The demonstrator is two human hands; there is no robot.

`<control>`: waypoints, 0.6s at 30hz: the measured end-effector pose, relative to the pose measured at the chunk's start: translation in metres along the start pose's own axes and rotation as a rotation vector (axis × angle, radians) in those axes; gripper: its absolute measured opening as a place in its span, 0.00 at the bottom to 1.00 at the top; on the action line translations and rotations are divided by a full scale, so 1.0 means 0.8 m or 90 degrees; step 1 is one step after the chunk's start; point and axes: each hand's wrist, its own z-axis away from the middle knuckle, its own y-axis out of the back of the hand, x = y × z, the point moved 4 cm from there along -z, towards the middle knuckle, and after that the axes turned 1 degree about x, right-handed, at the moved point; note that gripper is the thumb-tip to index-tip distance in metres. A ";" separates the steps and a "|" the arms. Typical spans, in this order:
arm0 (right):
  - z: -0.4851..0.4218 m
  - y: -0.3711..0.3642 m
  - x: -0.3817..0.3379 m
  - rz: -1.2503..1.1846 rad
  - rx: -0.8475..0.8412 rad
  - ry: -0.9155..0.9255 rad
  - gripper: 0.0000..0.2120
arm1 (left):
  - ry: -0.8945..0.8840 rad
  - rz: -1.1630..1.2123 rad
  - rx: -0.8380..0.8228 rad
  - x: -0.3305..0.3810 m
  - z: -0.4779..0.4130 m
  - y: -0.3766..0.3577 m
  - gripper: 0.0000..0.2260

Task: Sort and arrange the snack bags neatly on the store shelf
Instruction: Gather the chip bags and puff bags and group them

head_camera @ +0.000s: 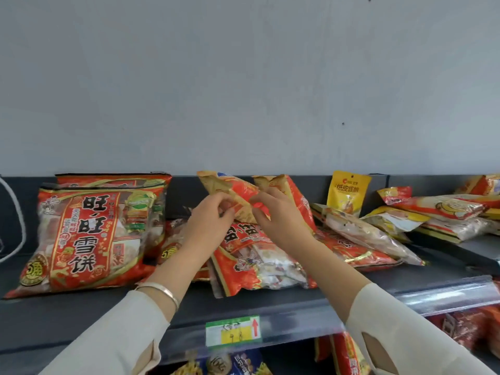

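Two hands are gripping one small snack bag above a dark shelf [270, 307]. Left of the hands, a large red bag [81, 239] printed with bold characters is standing upright; beneath them, a similar red bag [257, 263] is lying flat. The held bag [232, 194], red with tan crinkled ends, is tilting. Left hand [208, 215] is pinching its lower edge; right hand [273, 212] is clasping its right side.
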 end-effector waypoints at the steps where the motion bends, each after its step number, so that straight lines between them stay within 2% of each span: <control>1: 0.006 0.011 0.014 0.003 -0.006 0.004 0.12 | 0.014 0.008 0.018 0.008 0.002 -0.007 0.09; 5: 0.024 0.040 0.061 -0.005 -0.017 -0.003 0.13 | 0.084 0.027 0.118 0.036 0.016 -0.029 0.16; 7: 0.028 0.045 0.078 -0.014 -0.023 -0.019 0.14 | 0.136 0.030 0.180 0.045 0.022 -0.035 0.23; 9: 0.028 0.044 0.091 -0.023 -0.042 -0.037 0.16 | 0.214 0.098 0.218 0.049 0.023 -0.042 0.32; 13: 0.021 0.031 0.110 -0.045 -0.048 -0.067 0.22 | 0.407 0.294 0.225 0.046 0.011 -0.061 0.44; 18: 0.006 0.016 0.134 -0.053 -0.045 -0.114 0.24 | 0.505 0.397 0.231 0.036 -0.023 -0.091 0.47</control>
